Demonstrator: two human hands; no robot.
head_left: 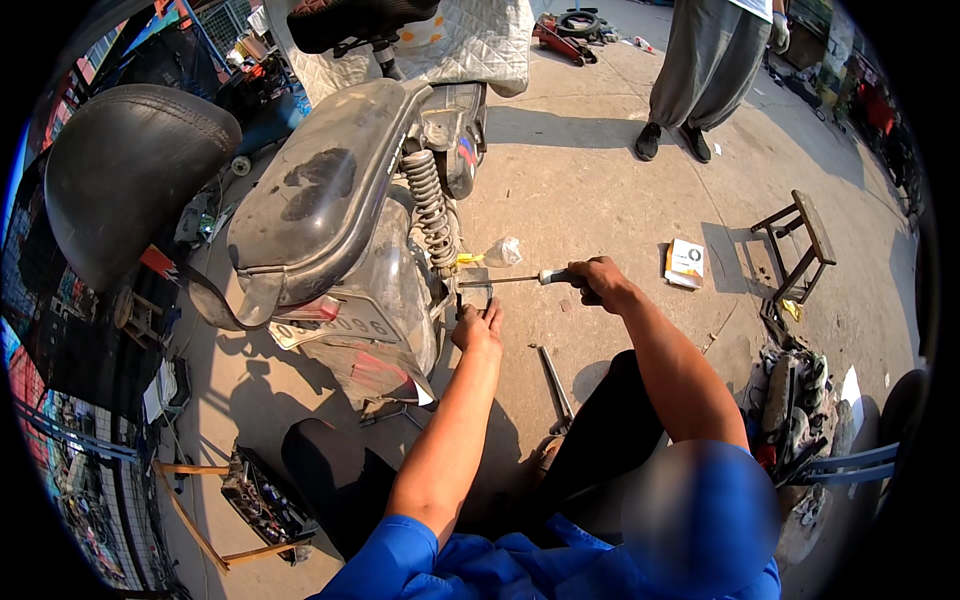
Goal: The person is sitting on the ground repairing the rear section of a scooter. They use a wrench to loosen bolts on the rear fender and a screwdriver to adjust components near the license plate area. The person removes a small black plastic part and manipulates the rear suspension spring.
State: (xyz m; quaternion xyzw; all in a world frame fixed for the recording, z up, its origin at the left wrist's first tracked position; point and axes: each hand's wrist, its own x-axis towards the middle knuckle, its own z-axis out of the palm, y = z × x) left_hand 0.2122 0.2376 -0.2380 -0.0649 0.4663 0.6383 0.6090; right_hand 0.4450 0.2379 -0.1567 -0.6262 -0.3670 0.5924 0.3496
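Downward head-worn fisheye, seemingly near

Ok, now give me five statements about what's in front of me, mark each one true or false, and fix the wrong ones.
1. The right hand grips a screwdriver by its handle. True.
2. The stool stands to the right of the white and orange box. True.
3. The left hand rests on the stool. False: it is low beside the motorbike, near the lower end of the coil spring.
4. The screwdriver's shaft points toward the motorbike. True.
5. The person standing nearby wears bright red trousers. False: the trousers are grey.
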